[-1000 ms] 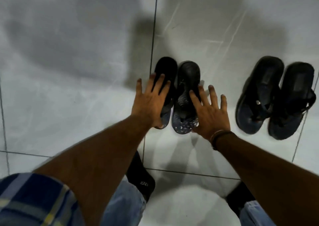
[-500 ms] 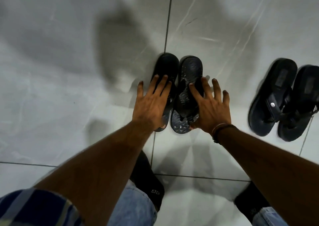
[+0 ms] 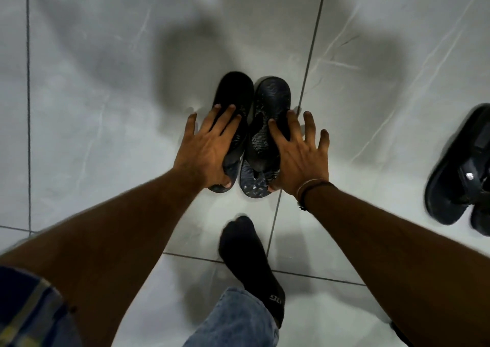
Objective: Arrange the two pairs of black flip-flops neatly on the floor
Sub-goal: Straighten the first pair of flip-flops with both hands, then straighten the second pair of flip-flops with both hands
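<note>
One pair of black flip-flops lies side by side on the grey tiled floor, heels away from me. My left hand (image 3: 206, 147) lies spread over the left flip-flop (image 3: 234, 89), its thumb hooked at the near toe end. My right hand (image 3: 302, 158) covers the right side of the patterned right flip-flop (image 3: 273, 94), thumb also at the near end. The two soles touch along their inner edges. The second pair (image 3: 456, 177) sits at the right edge of the view, blurred and partly cut off.
My foot in a black sock (image 3: 246, 253) stands just behind the held pair, with a blue jeans leg (image 3: 233, 320) below it. Dark grout lines (image 3: 310, 68) cross the glossy tiles. Soft shadows fall on the floor beyond the flip-flops.
Both hands have settled lower onto the near pair, with the thumbs now at its toe ends. The view has shifted left, so the second pair sits at the right edge. My socked foot shows further forward.
</note>
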